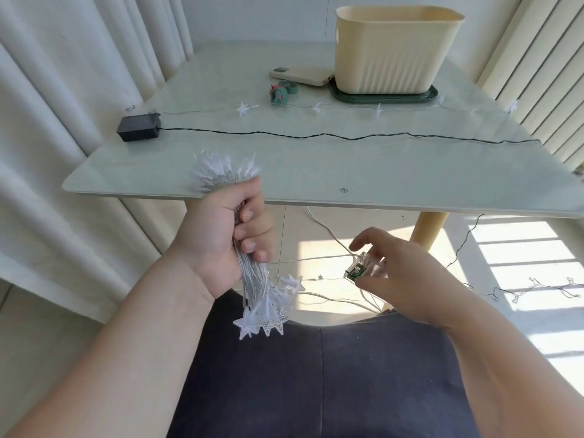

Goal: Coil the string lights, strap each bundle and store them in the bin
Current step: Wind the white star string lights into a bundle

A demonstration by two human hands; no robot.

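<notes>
String lights bundle (252, 281): folded into a thick hank of clear wire that we grip in our left hand (227, 241), out in front of the near table edge and above our lap; star lamps fan out above the fist and more stars hang below it
Left hand: fingers and thumb curled tight round the middle of the hank
Battery box (139, 126): black, on the table (316, 175) near its left edge
Black wire (316, 135): runs from the battery box rightward across the whole table
Loose star strand (243, 108): lies stretched behind the black wire, with stars spaced along it from left to right
Rolled straps (279, 91): green and red, just behind the loose strand, left of the bin
Phone (303, 75): cream, lying flat behind the straps, its right end just beside the bin
Clear box (357, 270): small, with a green board inside, below table level; a clear wire leads from it to the hank
Right hand (401, 279): we pinch the clear box between thumb and fingers, with the forefinger lifted above it
Bin (395, 49): cream, upright at the far right of the table; we cannot see inside
Green tray (385, 98): flat under the bin; lid or tray, we cannot tell
Floor strands (537, 289): more wire and lamps on the sunlit floor at right
</notes>
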